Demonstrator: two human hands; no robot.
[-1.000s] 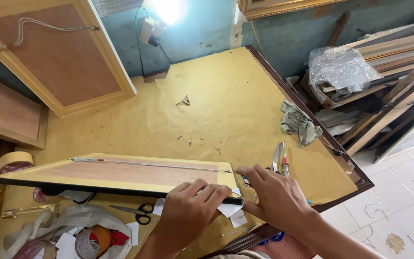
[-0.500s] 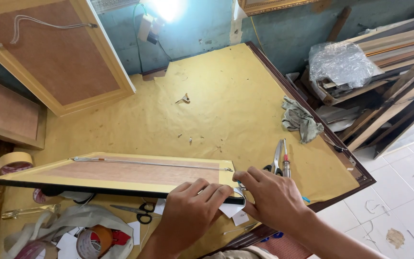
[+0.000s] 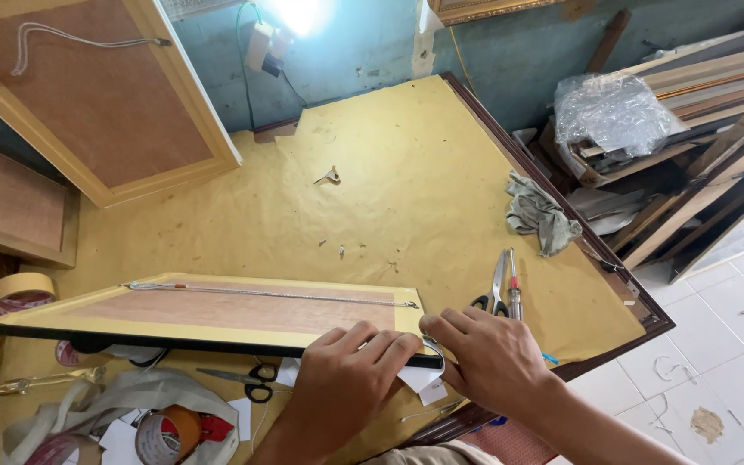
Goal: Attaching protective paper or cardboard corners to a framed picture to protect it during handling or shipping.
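Note:
A picture frame (image 3: 217, 314) lies face down and tilted up at its near edge, showing a brown backing board, yellow tape border and a hanging wire. My left hand (image 3: 342, 383) grips the frame's near right edge, fingers curled over it. My right hand (image 3: 492, 357) presses at the frame's right corner, fingertips on a small white paper piece (image 3: 419, 379) there. Both hands meet at that corner.
A yellow-papered table (image 3: 406, 189) carries scissors (image 3: 494, 288), a screwdriver (image 3: 514, 288), a grey rag (image 3: 542, 215), black-handled scissors (image 3: 247, 379) and tape rolls (image 3: 170, 430). Another backed frame (image 3: 88, 95) leans at the far left. Stacked mouldings (image 3: 691, 129) stand at the right.
Both hands stay at the frame's right corner; the right hand's fingers have shifted slightly toward the corner. The frame has not visibly moved.

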